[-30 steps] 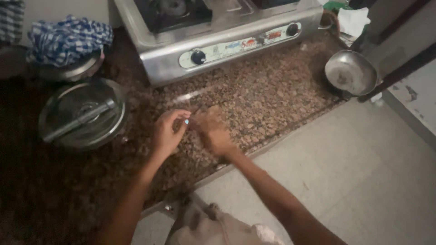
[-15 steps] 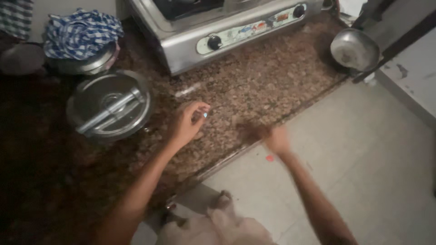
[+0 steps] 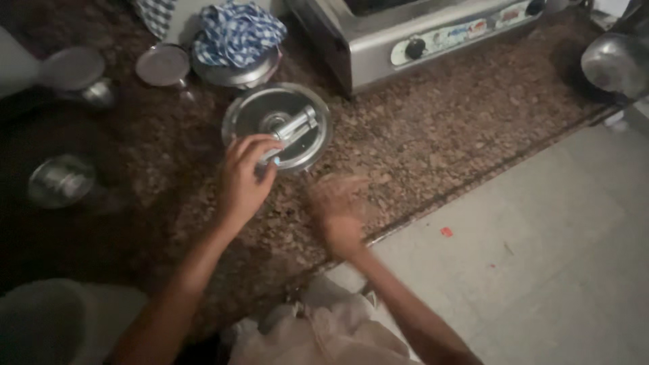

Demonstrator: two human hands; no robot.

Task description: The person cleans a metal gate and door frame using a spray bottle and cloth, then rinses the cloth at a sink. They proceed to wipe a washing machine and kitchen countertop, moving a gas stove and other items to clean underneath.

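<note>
The left hand (image 3: 245, 181) is over the speckled brown table (image 3: 433, 128). Its fingers are curled, and the fingertips touch the near edge of a round shiny metal lid (image 3: 278, 125). The lid lies flat on the table, just past the left hand. It has a long metal handle (image 3: 292, 128) across its middle, and the fingertips are right by the end of that handle. I cannot tell if the fingers are gripping the lid or only resting on it.

The right hand (image 3: 338, 209) is close beside the left hand, near the front edge of the table. It is very blurry. It holds nothing that I can see, and I cannot tell if it is open or closed.

Past the lid sits a blue and white checked cloth (image 3: 238, 32) on top of a metal pot (image 3: 238, 73). Beside that pot, further to the left, is a small round metal dish (image 3: 162, 65). Far out to the left of the left hand is a small glass bowl (image 3: 61, 180) in the dark.

Beyond the right hand stands a silver stove (image 3: 433, 40) with a black knob (image 3: 415, 47). Far to the right is a round metal pan (image 3: 616, 62). Under the right arm is a grey floor (image 3: 541, 270) with a tiny red spot (image 3: 446, 232) on it.
</note>
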